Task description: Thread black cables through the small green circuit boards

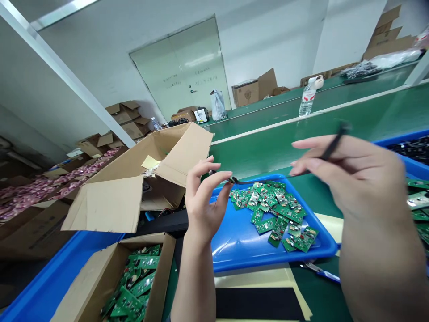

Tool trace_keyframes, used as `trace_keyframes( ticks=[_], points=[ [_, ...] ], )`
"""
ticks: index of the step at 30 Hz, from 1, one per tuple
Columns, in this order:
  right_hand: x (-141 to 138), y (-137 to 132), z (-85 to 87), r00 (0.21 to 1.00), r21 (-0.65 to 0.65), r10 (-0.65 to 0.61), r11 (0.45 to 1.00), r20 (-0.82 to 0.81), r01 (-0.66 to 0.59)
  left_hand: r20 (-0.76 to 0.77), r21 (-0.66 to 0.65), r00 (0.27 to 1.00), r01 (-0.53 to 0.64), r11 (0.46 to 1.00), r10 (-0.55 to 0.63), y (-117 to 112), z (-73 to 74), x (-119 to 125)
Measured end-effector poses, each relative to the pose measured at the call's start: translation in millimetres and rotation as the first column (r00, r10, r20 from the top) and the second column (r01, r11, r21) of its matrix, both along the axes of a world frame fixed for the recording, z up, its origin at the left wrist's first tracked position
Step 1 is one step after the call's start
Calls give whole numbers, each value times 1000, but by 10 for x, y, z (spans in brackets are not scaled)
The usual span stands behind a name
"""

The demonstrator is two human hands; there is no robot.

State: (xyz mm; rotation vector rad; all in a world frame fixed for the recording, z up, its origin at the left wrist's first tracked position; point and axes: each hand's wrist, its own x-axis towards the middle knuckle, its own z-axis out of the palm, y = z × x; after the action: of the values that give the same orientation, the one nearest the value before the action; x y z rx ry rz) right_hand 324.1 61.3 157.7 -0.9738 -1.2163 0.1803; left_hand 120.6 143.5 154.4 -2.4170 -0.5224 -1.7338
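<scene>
My left hand (203, 202) is raised above the left edge of a blue tray (241, 241), thumb and fingers pinched on the small dark end of a thin black strap or cable (268, 180). My right hand (348, 172) is to the right and holds the other end of that black strap, which sticks up past the fingers. The strap runs between both hands above a heap of several small green circuit boards (278, 212) lying in the tray.
An open cardboard box (134, 188) stands left, a smaller carton of green boards (134, 290) sits below it in a blue bin (43, 286). More boards and a blue tray (415, 170) lie at right. A water bottle (306, 100) stands on the green conveyor (368, 116). Pliers (320, 270) lie near the tray.
</scene>
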Motion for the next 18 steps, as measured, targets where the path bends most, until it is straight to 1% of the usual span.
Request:
trace_keyframes(
  ticks=[2, 3, 5, 7, 8, 9, 10, 11, 12, 13, 15, 16, 18],
  points=[
    [142, -44, 18, 999, 87, 9, 996, -54, -5, 48, 0, 998, 31, 1000, -31, 15, -3, -15],
    [223, -63, 24, 997, 128, 39, 991, -69, -30, 60, -1, 997, 43, 999, -43, 15, -4, -19],
    [382, -80, 23, 987, 198, 149, 971, -67, -133, 61, -5, 997, 56, 998, -56, -1, -3, -19],
    [482, -58, 6, 955, 227, 292, 935, -56, -272, 48, -7, 996, 72, 997, -72, -37, 1, -6],
    [492, -37, -4, 938, 217, 341, 922, -64, -320, 38, -6, 996, 86, 996, -85, -59, 3, 6],
    [470, -12, -14, 927, 171, 366, 921, -79, -349, 27, -7, 994, 102, 995, -102, -83, 4, 19],
    [418, 11, -20, 923, 91, 375, 925, -80, -368, 16, -11, 993, 120, 993, -120, -105, 5, 33],
    [343, 31, -20, 920, -30, 386, 921, -60, -389, 5, -14, 991, 136, 991, -136, -124, 4, 47],
    [252, 45, -14, 910, -166, 413, 897, -16, -410, -2, -17, 989, 148, 989, -148, -139, 3, 60],
    [155, 52, -3, 884, -292, 466, 851, 38, -436, -8, -20, 988, 154, 988, -154, -149, 1, 70],
    [-19, 49, 33, 816, -465, 568, 753, 104, -465, -7, -19, 988, 155, 988, -155, -153, -2, 80],
    [-82, 42, 52, 792, -514, 600, 717, 111, -471, -4, -14, 988, 154, 988, -154, -148, -1, 79],
    [-153, 29, 81, 781, -556, 619, 678, 80, -480, 7, -13, 987, 159, 987, -159, -136, 5, 70]
  ],
)
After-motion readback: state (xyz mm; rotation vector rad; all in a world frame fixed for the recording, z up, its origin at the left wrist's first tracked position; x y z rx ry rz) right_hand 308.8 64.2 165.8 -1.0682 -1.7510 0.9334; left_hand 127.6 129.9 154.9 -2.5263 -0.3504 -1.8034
